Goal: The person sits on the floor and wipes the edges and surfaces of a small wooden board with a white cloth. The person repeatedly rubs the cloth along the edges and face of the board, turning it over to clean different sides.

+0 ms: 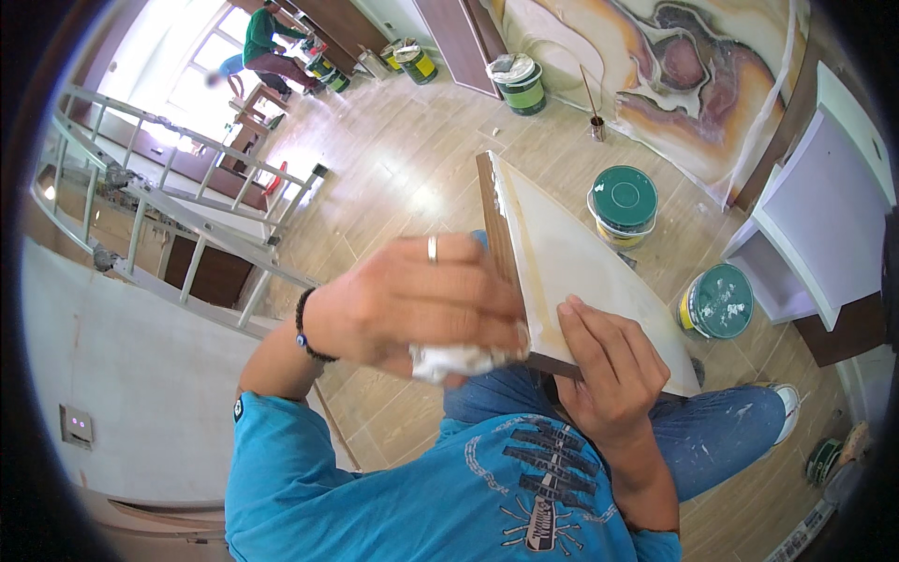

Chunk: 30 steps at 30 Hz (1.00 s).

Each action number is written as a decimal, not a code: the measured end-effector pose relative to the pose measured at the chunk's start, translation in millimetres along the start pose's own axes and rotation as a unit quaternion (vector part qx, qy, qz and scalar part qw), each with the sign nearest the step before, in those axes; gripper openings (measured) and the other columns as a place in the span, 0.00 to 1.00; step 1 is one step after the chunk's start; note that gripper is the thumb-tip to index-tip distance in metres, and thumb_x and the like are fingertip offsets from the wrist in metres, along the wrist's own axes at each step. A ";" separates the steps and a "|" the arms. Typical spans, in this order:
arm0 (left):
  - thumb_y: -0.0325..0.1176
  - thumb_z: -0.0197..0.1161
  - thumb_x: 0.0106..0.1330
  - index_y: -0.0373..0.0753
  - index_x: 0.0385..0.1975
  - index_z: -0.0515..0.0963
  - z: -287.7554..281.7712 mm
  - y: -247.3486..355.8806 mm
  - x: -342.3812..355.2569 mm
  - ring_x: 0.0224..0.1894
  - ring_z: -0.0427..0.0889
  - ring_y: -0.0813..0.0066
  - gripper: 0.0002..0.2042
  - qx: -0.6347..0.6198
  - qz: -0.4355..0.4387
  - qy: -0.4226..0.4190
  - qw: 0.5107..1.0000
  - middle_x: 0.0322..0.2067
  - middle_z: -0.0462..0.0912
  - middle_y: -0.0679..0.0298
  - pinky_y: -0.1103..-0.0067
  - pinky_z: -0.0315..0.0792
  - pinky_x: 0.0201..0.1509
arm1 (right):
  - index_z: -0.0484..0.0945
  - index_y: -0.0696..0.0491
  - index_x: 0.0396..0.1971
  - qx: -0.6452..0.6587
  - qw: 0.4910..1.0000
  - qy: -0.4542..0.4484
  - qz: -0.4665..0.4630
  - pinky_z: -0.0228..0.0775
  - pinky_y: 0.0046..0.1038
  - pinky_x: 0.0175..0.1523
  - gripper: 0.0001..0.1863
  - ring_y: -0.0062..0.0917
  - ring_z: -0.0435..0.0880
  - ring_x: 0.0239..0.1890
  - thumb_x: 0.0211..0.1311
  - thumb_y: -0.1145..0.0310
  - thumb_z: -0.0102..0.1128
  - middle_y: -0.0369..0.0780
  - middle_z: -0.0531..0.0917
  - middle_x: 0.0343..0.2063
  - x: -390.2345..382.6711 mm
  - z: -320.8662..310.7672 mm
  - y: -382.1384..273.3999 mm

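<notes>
Across my lap stands a tilted white board (pixel 571 253) with a brown wooden edge (pixel 503 225). White paste or paint shows along its upper corner, and a yellowish strip runs beside the edge. My left hand (pixel 412 295), wearing a ring and a dark bracelet, is closed around a crumpled white cloth (pixel 459 362) pressed against the board's brown edge; its fingers are slightly blurred. Near the board's lower corner my right hand (pixel 613 370) grips it, fingers on the white face, the thumb side partly hidden.
Green-lidded paint buckets (pixel 625 197) (pixel 721 302) stand right of the board, an open one (pixel 518 84) farther back. A metal ladder (pixel 197 225) lies at left. A white cabinet piece (pixel 815 201) leans at right. Far left, a person in green (pixel 264 42) bends over a bench.
</notes>
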<state>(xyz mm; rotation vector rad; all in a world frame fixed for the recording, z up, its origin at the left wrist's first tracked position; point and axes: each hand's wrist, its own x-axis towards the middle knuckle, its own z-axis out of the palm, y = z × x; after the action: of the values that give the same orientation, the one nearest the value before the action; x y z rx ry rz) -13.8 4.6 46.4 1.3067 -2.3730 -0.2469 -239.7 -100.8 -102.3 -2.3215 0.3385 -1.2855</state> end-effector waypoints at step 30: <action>0.49 0.71 0.73 0.36 0.47 0.92 0.9 6.0 4.4 0.39 0.85 0.60 0.20 -0.003 -0.011 0.009 1.000 0.45 0.91 0.58 0.68 0.81 0.45 | 0.90 0.57 0.53 -0.004 1.000 -0.004 -0.006 0.85 0.31 0.46 0.31 0.33 0.91 0.45 0.42 0.73 0.70 0.42 0.92 0.49 -0.4 -1.7 0.9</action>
<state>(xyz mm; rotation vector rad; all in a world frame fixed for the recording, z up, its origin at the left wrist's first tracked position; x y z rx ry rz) -20.9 4.1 48.9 1.3277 -2.3429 -0.2479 -241.4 -101.9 -102.3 -2.3382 0.3288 -1.2836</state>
